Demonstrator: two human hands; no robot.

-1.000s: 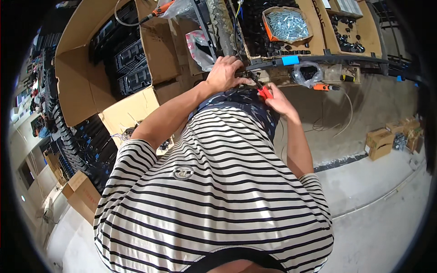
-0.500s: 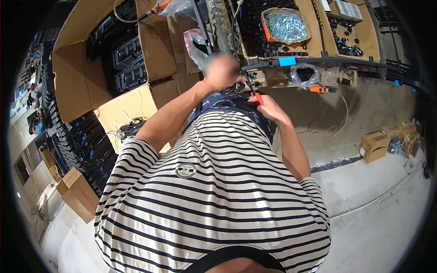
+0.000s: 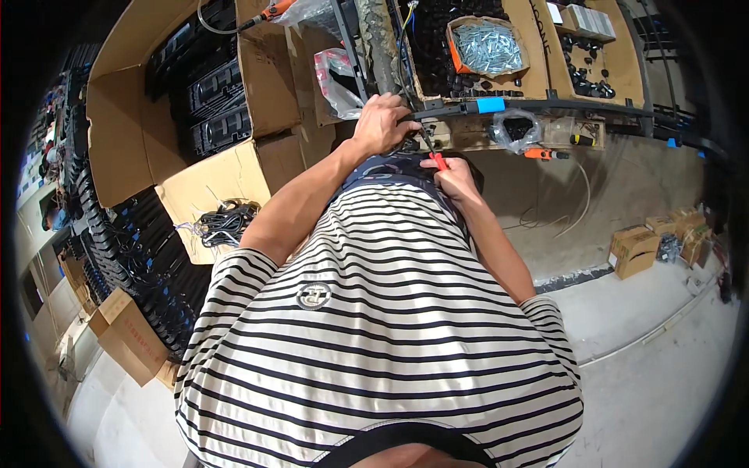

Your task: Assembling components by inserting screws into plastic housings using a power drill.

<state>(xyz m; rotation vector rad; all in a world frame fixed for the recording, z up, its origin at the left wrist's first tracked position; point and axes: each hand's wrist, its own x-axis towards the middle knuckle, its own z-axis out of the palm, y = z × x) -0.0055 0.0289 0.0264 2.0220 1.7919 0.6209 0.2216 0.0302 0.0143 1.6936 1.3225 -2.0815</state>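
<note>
We see our left hand (image 3: 382,123) at 12 o'clock, its fingers clenched around a small dark part (image 3: 407,143) at the edge of the desk (image 3: 538,104); what that part is we cannot tell. Our right hand (image 3: 455,176) sits just below it, toward 1 o'clock, fingers grasping a red-handled tool (image 3: 434,156) whose tip points up to the dark part, touching it or nearly so. Our striped shirt (image 3: 374,335) fills the lower middle. On the desk, at 1 o'clock, lies 1 tray of silver screws (image 3: 488,45) beside black parts (image 3: 585,74). A clear plastic bag (image 3: 516,129) hangs below the desk edge, an orange-handled screwdriver (image 3: 544,154) just beside it. At 10 o'clock stands an open cardboard box (image 3: 133,101) holding black units (image 3: 211,86).
</note>
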